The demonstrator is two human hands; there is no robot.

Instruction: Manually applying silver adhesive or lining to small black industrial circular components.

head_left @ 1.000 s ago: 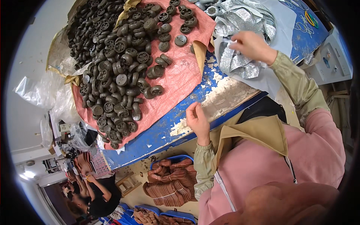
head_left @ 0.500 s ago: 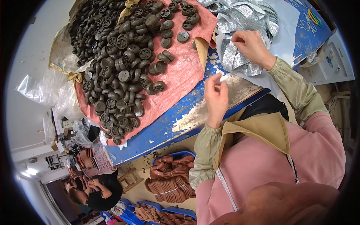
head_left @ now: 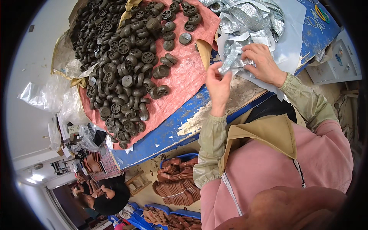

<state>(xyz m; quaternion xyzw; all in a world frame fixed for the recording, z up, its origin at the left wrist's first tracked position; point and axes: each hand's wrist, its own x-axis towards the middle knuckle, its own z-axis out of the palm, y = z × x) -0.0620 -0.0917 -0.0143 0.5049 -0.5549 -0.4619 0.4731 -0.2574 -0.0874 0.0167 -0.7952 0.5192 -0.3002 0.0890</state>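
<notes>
A glittery silver strip [head_left: 234, 53] comes off a heap of the same silver material [head_left: 253, 19] on the table's far right. My left hand [head_left: 218, 89] pinches the strip's near end between thumb and fingers. Just right of it, my right hand [head_left: 263, 64] curls its fingers round the strip, thumb below. White backing shows along parts of the material. Left of my hands, a large pile of dark wheels [head_left: 127, 80] lies on a pink woven sheet [head_left: 182, 73]. A single wheel with a grey face [head_left: 185, 38] lies at the pile's right side.
The blue table [head_left: 161, 132] has worn, peeling paint along its front edge. Blue tubs with tied brown bundles [head_left: 174, 191] stand on the floor below. Another person [head_left: 111, 195] works at the lower left. A white cabinet [head_left: 339, 63] stands at the right.
My left hand has moved up slightly and closed on the silver strip's end. My right hand has come down onto the strip, which is now drawn toward the left hand.
</notes>
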